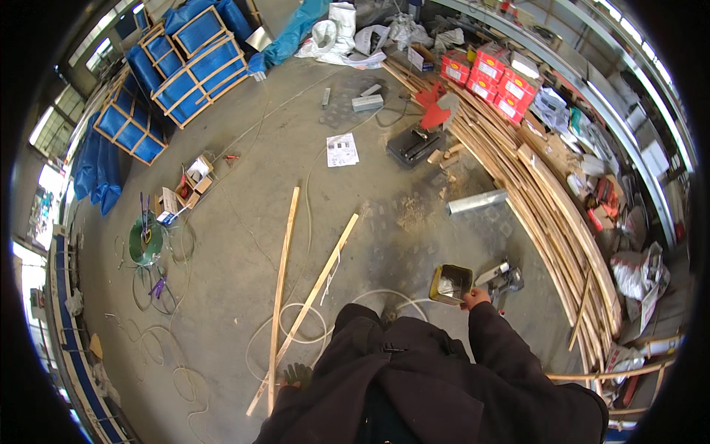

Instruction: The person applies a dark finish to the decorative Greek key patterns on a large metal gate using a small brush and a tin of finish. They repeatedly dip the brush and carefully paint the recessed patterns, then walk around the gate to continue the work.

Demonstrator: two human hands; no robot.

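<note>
My right hand point(475, 298), bare, is closed at the near right edge of a square yellow can point(439, 297). The can is open at the top and holds something whitish that I cannot make out. A small metal-grey power tool point(505, 278) lies just right of the can. At the lower left my left hand point(296, 374) shows as a dark grey glove with its fingers apart. It is close beside two wooden strips point(285, 274) that cross near their lower ends on the floor; whether it touches them I cannot tell. A pale hose point(319, 338) loops behind the strips.
Long timber strips point(543, 222) are piled along the right, with red boxes point(487, 72) behind. A metal tube point(477, 202), a black case point(416, 146) and a paper sheet point(342, 150) lie ahead. Far left are blue wood-framed packages point(196, 85), a green strap coil point(145, 240) and small cartons point(194, 194).
</note>
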